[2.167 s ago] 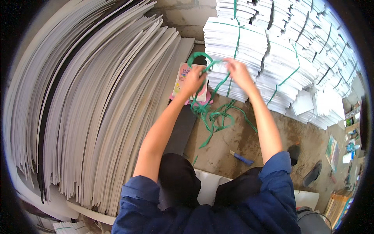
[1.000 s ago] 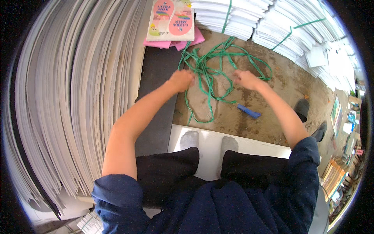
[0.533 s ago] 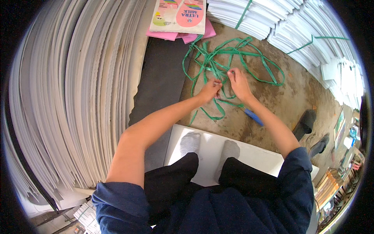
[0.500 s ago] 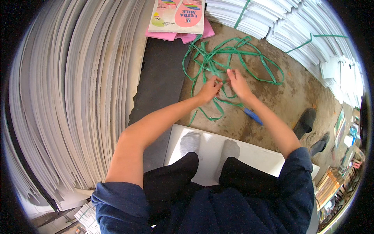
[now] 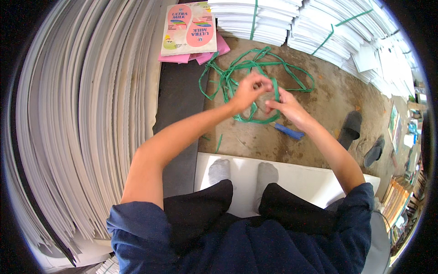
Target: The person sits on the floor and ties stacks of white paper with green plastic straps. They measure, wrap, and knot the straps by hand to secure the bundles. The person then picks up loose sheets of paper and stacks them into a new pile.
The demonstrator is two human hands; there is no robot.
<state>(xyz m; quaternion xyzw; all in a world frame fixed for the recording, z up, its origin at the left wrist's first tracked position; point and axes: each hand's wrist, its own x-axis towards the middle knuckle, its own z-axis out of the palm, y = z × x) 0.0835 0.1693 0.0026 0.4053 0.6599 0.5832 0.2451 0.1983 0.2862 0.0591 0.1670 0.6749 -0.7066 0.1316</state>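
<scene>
A loose tangle of flat green plastic twine [image 5: 299, 81] lies on the floor in front of me. A strand of it is raised between my hands. My right hand [image 5: 289, 108] pinches this strand between thumb and fingers. Close beside it, my left hand [image 5: 248, 93] has its fingers curled together at the strand's upper part; they are slightly blurred. Below my right hand, a blue-handled tool [image 5: 290, 132] with a pale tip rests on the floor. A short cut piece of green twine [image 5: 219, 144] lies nearer my feet.
Tall stacks of pale sheets [image 5: 86, 114] stand on the left, beside a dark strip [image 5: 178, 118]. Printed carton sheets [image 5: 189, 29] lie over pink sheets [image 5: 222, 45]. Tied white stacks [image 5: 255, 20] line the back. Dark slippers [image 5: 350, 130] are at right; my feet rest on a white board [image 5: 310, 178].
Both hands have lifted a strand of twine off the tangle and moved slightly right within the scene. The view has shifted, so the cartons and tangle appear further left.
</scene>
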